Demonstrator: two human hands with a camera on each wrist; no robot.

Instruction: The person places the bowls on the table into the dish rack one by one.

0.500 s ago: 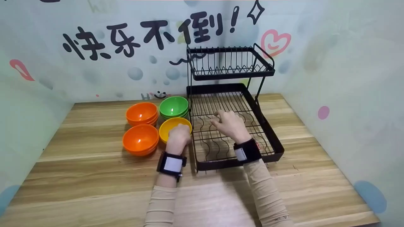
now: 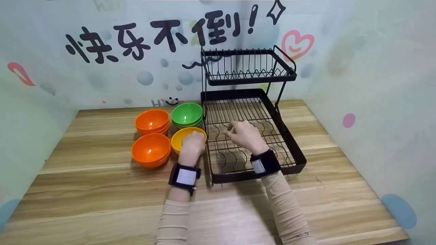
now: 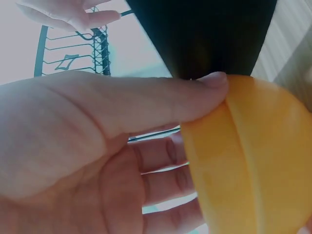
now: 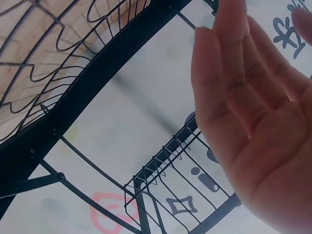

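My left hand [image 2: 193, 144] grips the rim of a yellow bowl [image 2: 177, 139] beside the rack's left edge. In the left wrist view the thumb lies along the rim of the yellow bowl [image 3: 263, 161], and the other fingers reach to its far side. Above the lower tier of a black two-tier dish rack [image 2: 259, 175] hovers my right hand [image 2: 246, 135], its fingers loosely bent. Nothing is held in the right hand [image 4: 263, 107], as the right wrist view shows.
Left of the yellow bowl stand orange bowls in a front stack [image 2: 151, 151] and a back stack [image 2: 152, 121]. Stacked green bowls [image 2: 187, 114] stand behind it, close to the rack. The rack's raised upper tier [image 2: 252, 81] stands at the back, near the patterned wall [image 2: 112, 81].
The right hand has shifted slightly left over the rack. My left hand keeps its grip on the yellow bowl, almost unmoved.
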